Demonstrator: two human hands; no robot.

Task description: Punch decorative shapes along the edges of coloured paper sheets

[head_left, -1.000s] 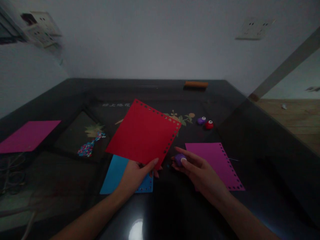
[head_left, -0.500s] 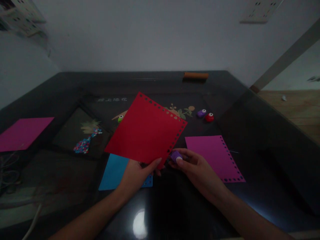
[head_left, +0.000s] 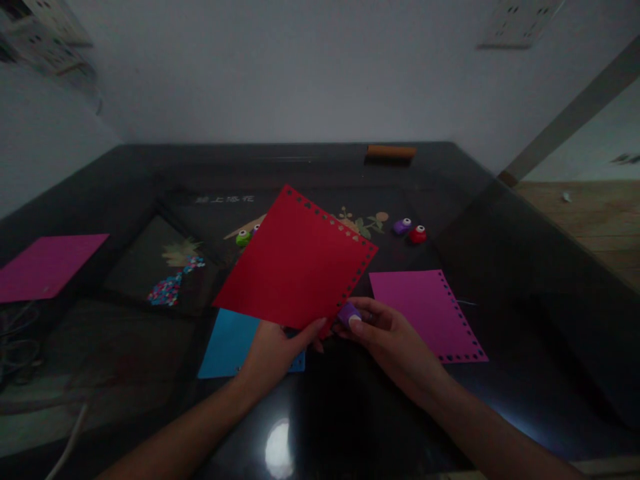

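Observation:
My left hand (head_left: 283, 343) is closed on the lower corner of a red paper sheet (head_left: 290, 267), thumb on top. The sheet is tilted above the table, with punched holes along its upper right and lower right edges. My right hand (head_left: 387, 333) is wrapped round a small purple paper punch (head_left: 349, 315) with a white button, its thumb by the button. The punch sits at the sheet's lower right edge. A blue sheet (head_left: 227, 347) lies partly under my left hand. Right of my right hand lies a magenta sheet (head_left: 415, 303), punched along two edges.
A purple punch (head_left: 401, 227) and a red punch (head_left: 418, 234) stand farther back; a green punch (head_left: 243, 237) is partly behind the red sheet. Confetti (head_left: 167, 290) is piled left. Another magenta sheet (head_left: 53, 267) and cables (head_left: 20, 350) lie far left. A brown roll (head_left: 391, 152) lies by the wall.
The red sheet has shifted slightly to the right, uncovering more beside the green punch. The purple punch in my right hand has moved slightly left against the sheet's edge.

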